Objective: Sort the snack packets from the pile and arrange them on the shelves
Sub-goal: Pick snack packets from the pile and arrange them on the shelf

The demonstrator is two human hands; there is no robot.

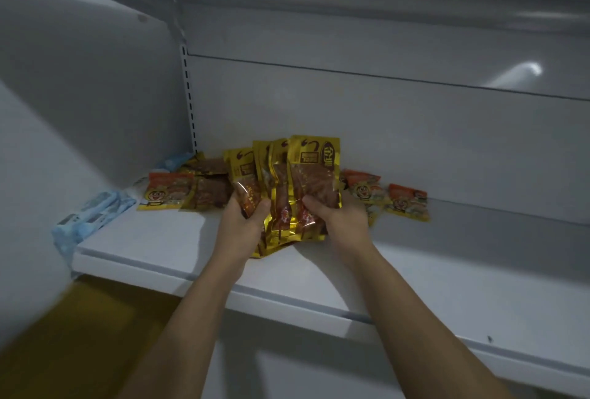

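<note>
Both of my hands hold a fanned bunch of gold snack packets (pixel 289 184) with brown contents, upright above the white shelf (pixel 153 239). My left hand (pixel 245 223) grips the bunch on its left side, thumb on the front. My right hand (pixel 338 216) grips its right side. More gold and brown packets (pixel 209 187) lie flat behind on the left. An orange and yellow cartoon packet (pixel 167 191) lies left of them. Other orange and yellow packets (pixel 407 202) lie to the right. Light blue packets (pixel 92 216) lie at the shelf's left end.
The shelf's grey back panel (pixel 383 130) rises behind the packets, with a slotted upright (pixel 189 98) at its left. A pale side panel (pixel 64 95) closes the left. A yellow floor patch (pixel 95 328) shows below the shelf edge.
</note>
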